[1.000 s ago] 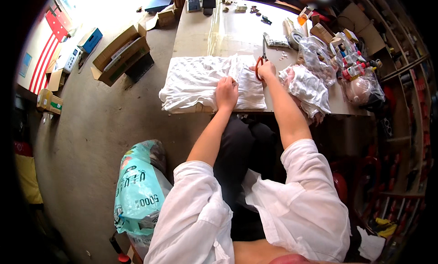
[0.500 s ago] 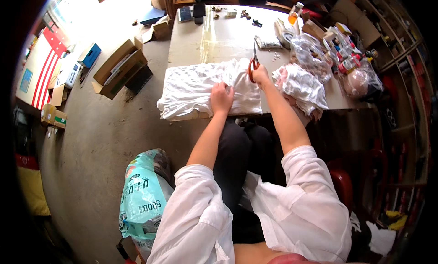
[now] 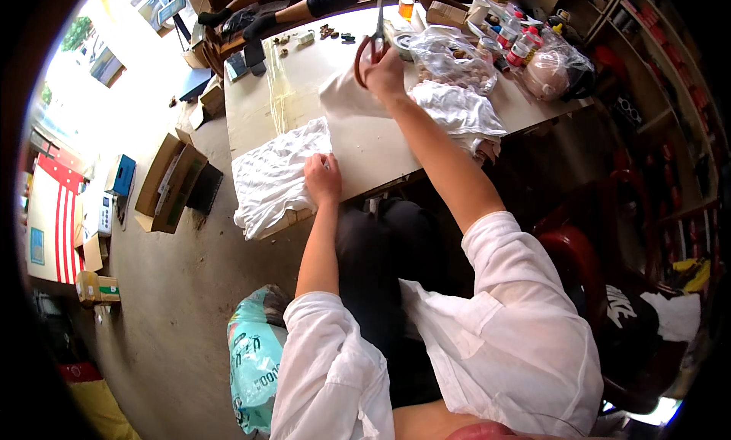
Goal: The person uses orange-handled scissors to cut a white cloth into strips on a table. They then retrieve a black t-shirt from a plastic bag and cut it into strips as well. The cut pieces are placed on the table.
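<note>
My left hand (image 3: 323, 177) has curled fingers gripping the right edge of a white cloth (image 3: 270, 173) spread at the table’s front left. My right hand (image 3: 386, 77) is closed round orange-handled scissors (image 3: 362, 58), blades pointing away from me, high over the table. A blurred piece of white fabric (image 3: 343, 94) hangs beside it; whether my fingers hold that too is unclear. A crumpled pile of white cloths (image 3: 457, 109) lies at the table’s right.
The table (image 3: 365, 152) also carries plastic bags (image 3: 449, 52), bottles (image 3: 521, 48), small items and phones. Another person’s legs (image 3: 312, 10) rest beyond it. Cardboard boxes (image 3: 171, 181) are on the floor left, a turquoise sack (image 3: 251, 364) beside me, shelving (image 3: 670, 105) right.
My right hand with the scissors has swung up and away from me, with white fabric moving beside it. The cloth under my left hand now covers less table. The view has turned.
</note>
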Demonstrator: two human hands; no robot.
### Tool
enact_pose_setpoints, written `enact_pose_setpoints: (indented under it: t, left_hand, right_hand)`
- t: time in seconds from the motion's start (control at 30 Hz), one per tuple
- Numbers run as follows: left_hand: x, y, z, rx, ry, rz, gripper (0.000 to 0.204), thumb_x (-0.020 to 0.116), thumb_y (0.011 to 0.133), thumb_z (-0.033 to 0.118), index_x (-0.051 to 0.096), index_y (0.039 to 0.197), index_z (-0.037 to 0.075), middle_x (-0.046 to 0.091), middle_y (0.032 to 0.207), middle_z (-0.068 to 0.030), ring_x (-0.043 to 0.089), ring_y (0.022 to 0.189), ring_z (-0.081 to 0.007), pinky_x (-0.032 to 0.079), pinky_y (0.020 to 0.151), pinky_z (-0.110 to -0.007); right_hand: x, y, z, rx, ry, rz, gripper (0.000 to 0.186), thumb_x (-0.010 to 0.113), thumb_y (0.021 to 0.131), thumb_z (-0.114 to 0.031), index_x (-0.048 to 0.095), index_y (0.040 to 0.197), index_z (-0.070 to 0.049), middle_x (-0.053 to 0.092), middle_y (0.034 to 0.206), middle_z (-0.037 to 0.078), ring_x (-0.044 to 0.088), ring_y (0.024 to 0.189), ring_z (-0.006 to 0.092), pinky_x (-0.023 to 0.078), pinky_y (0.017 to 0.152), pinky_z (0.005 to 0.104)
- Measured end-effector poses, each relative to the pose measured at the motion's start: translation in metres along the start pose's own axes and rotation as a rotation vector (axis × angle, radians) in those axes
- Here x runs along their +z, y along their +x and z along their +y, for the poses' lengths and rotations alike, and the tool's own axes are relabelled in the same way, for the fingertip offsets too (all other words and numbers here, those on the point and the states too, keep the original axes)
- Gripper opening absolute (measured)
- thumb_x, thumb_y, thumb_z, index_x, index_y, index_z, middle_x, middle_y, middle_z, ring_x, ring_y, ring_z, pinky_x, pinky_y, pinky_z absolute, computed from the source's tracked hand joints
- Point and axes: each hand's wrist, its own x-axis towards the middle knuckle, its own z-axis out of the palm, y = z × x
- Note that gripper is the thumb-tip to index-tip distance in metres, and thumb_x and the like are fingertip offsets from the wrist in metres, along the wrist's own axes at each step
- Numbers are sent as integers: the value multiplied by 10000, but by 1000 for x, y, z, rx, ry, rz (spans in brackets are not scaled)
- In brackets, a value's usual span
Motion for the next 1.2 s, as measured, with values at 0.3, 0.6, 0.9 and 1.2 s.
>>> enact_pose_setpoints:
  t: [0.3,0.6,0.9,1.2]
  left_hand:
    - [0,2,-13,56,11,16,180,563,826,201,535,769,33,563,812,-127,550,836,-338,441,732,-437]
    - [0,-1,-4,59,44,-10,194,563,832,213,544,780,27,567,824,-130,547,836,-332,440,752,-426]
    - [-2,0,-1,75,67,-30,182,566,829,193,534,774,23,555,813,-133,542,826,-323,436,749,-422]
    - [1,-1,1,83,61,-32,178,560,825,196,542,780,24,558,813,-133,543,836,-324,439,756,-423]
  right_hand:
    - [-115,58,62,70,353,546,113,663,747,-23,559,722,12,630,657,128,600,501,222,477,530,323]
    - [-187,-12,173,646,228,899,499,809,657,-156,550,1058,-12,652,1010,153,655,875,267,537,711,366]
    - [-184,-25,179,685,94,867,462,757,693,-55,510,1075,26,606,1114,177,643,960,276,538,778,353]
    - [-195,-44,180,559,80,1009,455,743,694,-24,486,1065,35,602,1110,186,642,971,280,545,811,370]
